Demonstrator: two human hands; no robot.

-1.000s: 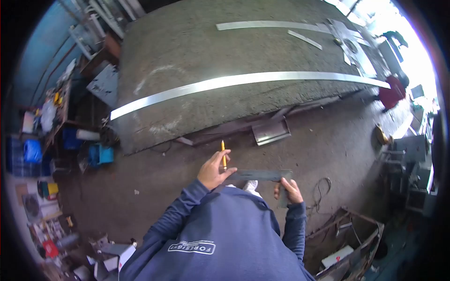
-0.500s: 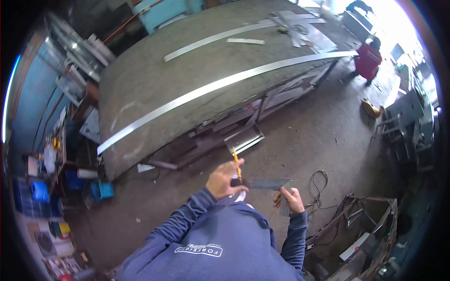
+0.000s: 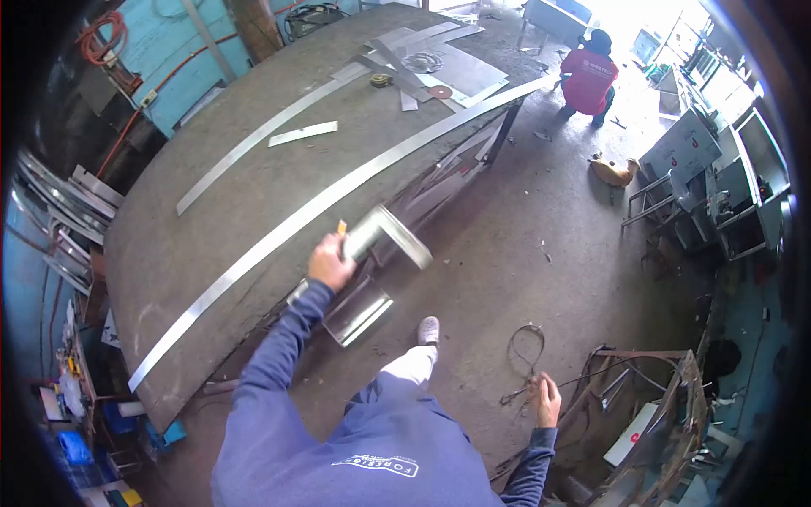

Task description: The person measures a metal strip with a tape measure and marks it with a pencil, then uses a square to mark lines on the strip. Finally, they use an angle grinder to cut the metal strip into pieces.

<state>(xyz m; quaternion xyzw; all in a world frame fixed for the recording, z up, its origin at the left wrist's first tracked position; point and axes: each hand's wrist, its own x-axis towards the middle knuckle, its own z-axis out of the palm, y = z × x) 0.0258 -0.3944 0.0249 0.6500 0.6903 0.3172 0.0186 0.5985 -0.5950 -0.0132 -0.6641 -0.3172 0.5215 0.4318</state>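
My left hand [image 3: 330, 262] is closed around one arm of a steel square [image 3: 400, 236], an L-shaped tool blurred by motion. A yellow pencil [image 3: 341, 226] pokes up from the same hand. Both are by the near edge of the large work table [image 3: 245, 182], where a long metal strip [image 3: 329, 193] lies lengthwise. My right hand [image 3: 545, 400] hangs low at my right side, holding nothing, its fingers stretched out and apart from the thumb.
A tape measure [image 3: 381, 80] and metal offcuts lie on the table's far part. Farther off, a person in a red shirt [image 3: 589, 80] crouches, and a dog [image 3: 614, 171] lies on the floor. A cable [image 3: 527, 348] and a rusty frame [image 3: 688, 380] are on my right.
My right hand has let go of the square. My left hand has carried it, with the pencil, forward toward the table. My view has shifted closer to the table and a foot has stepped forward.
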